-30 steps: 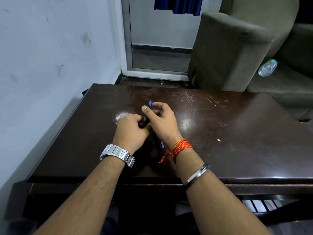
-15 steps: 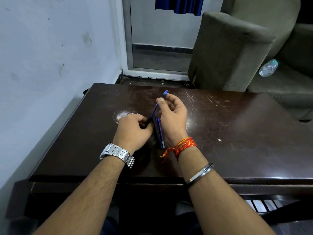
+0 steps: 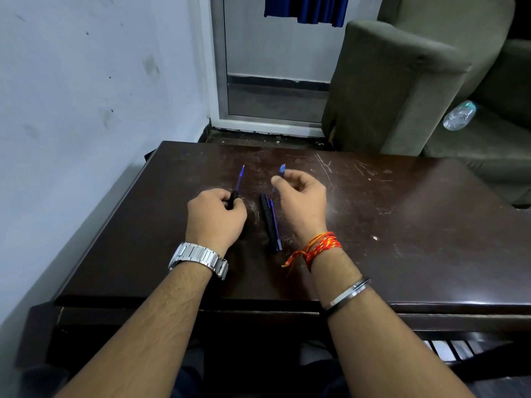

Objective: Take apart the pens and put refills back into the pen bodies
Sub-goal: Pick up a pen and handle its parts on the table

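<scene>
Your left hand (image 3: 216, 215) grips a pen body (image 3: 233, 199) with its refill (image 3: 240, 177) sticking out far; your right hand (image 3: 301, 202) pinches a blue piece (image 3: 282, 169). More pens (image 3: 271, 222) lie on the desk (image 3: 402, 239) between them, so reassembly looks barely begun.

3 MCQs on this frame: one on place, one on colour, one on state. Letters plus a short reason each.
1. Where do the loose pen parts lie?
A. on the table between the hands
B. on the sofa
C. left of the left hand

2. What colour is the refill sticking out of the left hand?
A. red
B. blue
C. green

3. What is the right hand doing?
A. lying flat on the table
B. pinching a small blue piece
C. gripping the bottle

Key: 1 A, they lie on the tabletop between the two wrists. 2 B, the thin rod above the fist is blue. 3 B, thumb and forefinger close on the blue piece, held off the table.
</scene>
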